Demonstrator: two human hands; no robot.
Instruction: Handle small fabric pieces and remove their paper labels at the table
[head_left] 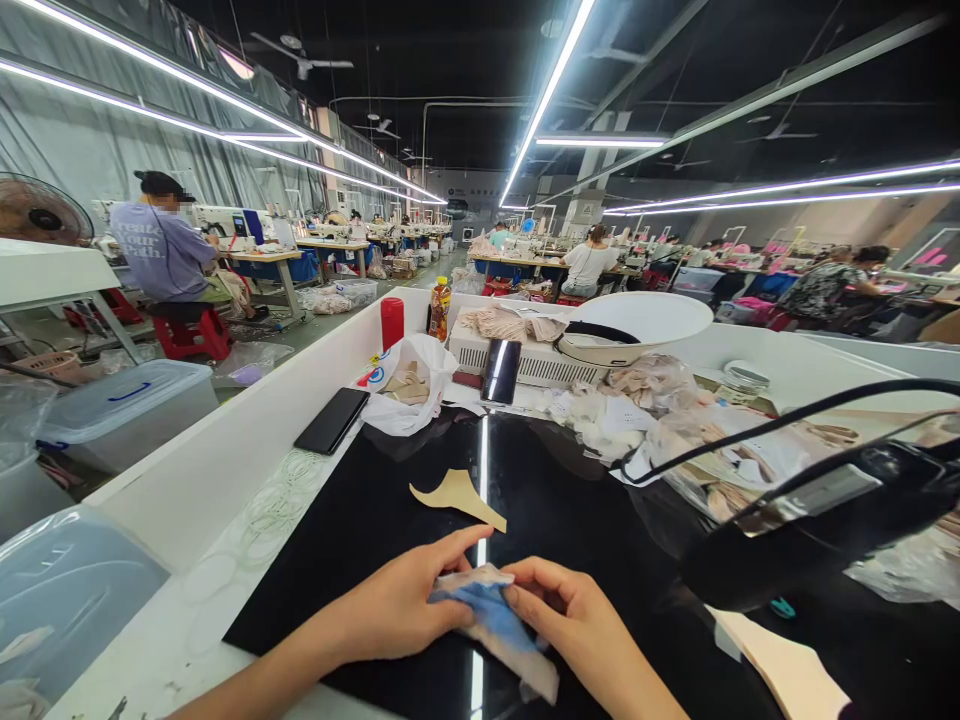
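Note:
A small crumpled cloth [491, 612], blue in the middle with pale beige edges, is held between my two hands above a glossy black board. My left hand [409, 605] grips its left side, thumb on top and index finger stretched forward. On its right side, my right hand [566, 610] pinches the upper edge between thumb and fingers. The cloth's lower end hangs toward the front right. Just beyond my left fingertips, a curved beige piece [459, 492] lies flat on the black board [360, 540].
A black phone [332, 420] and a white bag [412, 385] lie at the back left. Behind the board are a bottle [439, 308] and a propped phone [501, 372]. Fabric piles [630, 410] and a dark machine arm [817, 510] occupy the right. Seated people are farther off.

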